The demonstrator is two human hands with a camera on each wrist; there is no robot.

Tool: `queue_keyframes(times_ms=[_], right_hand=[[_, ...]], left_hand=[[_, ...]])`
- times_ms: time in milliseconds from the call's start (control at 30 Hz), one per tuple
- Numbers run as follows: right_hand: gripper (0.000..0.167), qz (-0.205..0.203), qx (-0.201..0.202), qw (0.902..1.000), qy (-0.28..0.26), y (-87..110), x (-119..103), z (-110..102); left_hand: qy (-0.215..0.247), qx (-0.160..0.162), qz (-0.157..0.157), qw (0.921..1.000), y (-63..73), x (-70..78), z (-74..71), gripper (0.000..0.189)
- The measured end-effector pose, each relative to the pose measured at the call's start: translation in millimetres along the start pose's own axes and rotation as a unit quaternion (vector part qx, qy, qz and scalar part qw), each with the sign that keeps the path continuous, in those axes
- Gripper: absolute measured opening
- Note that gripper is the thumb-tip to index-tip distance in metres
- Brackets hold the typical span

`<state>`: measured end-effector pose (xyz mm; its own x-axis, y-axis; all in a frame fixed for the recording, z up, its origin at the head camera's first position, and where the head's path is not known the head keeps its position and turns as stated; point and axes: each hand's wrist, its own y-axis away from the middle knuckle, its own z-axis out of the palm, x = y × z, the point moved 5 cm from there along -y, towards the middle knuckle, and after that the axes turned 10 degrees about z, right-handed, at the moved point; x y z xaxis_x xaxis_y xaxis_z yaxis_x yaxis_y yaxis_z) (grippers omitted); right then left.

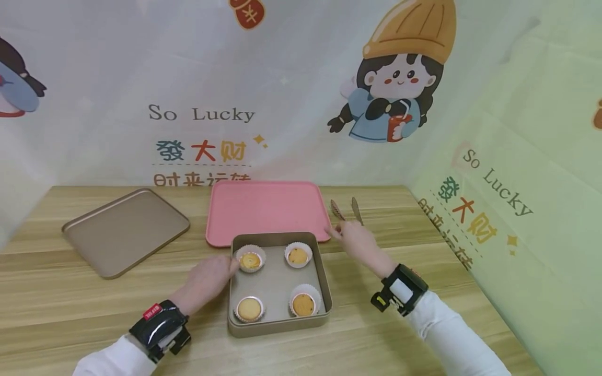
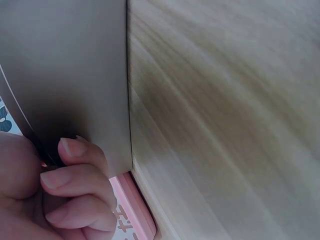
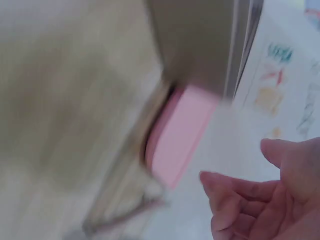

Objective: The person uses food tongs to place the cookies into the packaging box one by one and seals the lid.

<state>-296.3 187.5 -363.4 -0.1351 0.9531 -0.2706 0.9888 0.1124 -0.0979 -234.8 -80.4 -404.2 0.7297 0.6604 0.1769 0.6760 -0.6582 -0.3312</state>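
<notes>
A deep square baking pan [image 1: 277, 328] holds several small cakes in white paper cups, among them a yellow tart [image 1: 250, 261] and a speckled muffin [image 1: 303, 304]. My left hand [image 1: 207, 277] grips the pan's left wall, thumb at the rim and curled fingers against the outer side, as the left wrist view shows. Off the pan's far right corner, my right hand [image 1: 358, 241] hovers by the pink tray [image 1: 268, 209]. Its thumb and fingers are apart with nothing between them in the right wrist view. Just beyond it lie metal tongs [image 1: 356, 209], partly hidden by the hand.
A flat brown baking tray [image 1: 127, 230] lies at the table's back left, turned at an angle. The pink tray is directly behind the pan. A printed cloth [image 1: 291, 94] hangs along the back and right sides of the wooden table [image 1: 376, 334].
</notes>
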Motion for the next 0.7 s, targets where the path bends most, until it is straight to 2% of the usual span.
queue_keyframes(times_ms=[67,167,300,400,467,533,633,667,700], right_hand=[[0.038,-0.013,-0.038,0.9987,-0.031,13.8,-8,11],[0.037,-0.022,-0.069,0.9966,-0.04,30.7,-15,27],[0.04,-0.043,-0.06,0.997,-0.023,40.8,-20,41],[0.041,-0.049,-0.041,0.9978,-0.015,41.5,-19,45],[0.04,-0.051,-0.032,0.9981,-0.013,41.0,-19,46],[0.04,-0.052,-0.03,0.9981,-0.009,40.7,-19,46],[0.039,-0.054,-0.031,0.998,-0.007,40.7,-19,45],[0.039,-0.055,-0.031,0.998,-0.009,40.9,-19,45],[0.039,-0.055,-0.031,0.998,-0.01,41.0,-18,44]], left_hand=[[0.006,0.0,-0.004,1.0,0.2,-0.5,-0.3,0.025],[-0.002,-0.002,0.003,1.0,0.3,-0.6,-0.4,0.025],[-0.033,-0.002,0.03,0.999,0.5,1.1,-1.6,0.024],[-0.033,-0.005,0.03,0.999,0.2,1.2,-1.9,0.023],[-0.001,-0.012,0.0,0.9999,-0.3,-1.5,-1.0,0.023],[0.042,-0.02,-0.053,0.9975,-0.4,-6.5,0.5,0.027],[0.109,-0.027,-0.134,0.9846,2.1,-15.4,0.1,0.039],[0.129,-0.026,-0.155,0.9792,3.8,-19.1,-1.7,0.044],[0.134,-0.026,-0.163,0.9771,5.8,-22.9,-4.4,0.047]])
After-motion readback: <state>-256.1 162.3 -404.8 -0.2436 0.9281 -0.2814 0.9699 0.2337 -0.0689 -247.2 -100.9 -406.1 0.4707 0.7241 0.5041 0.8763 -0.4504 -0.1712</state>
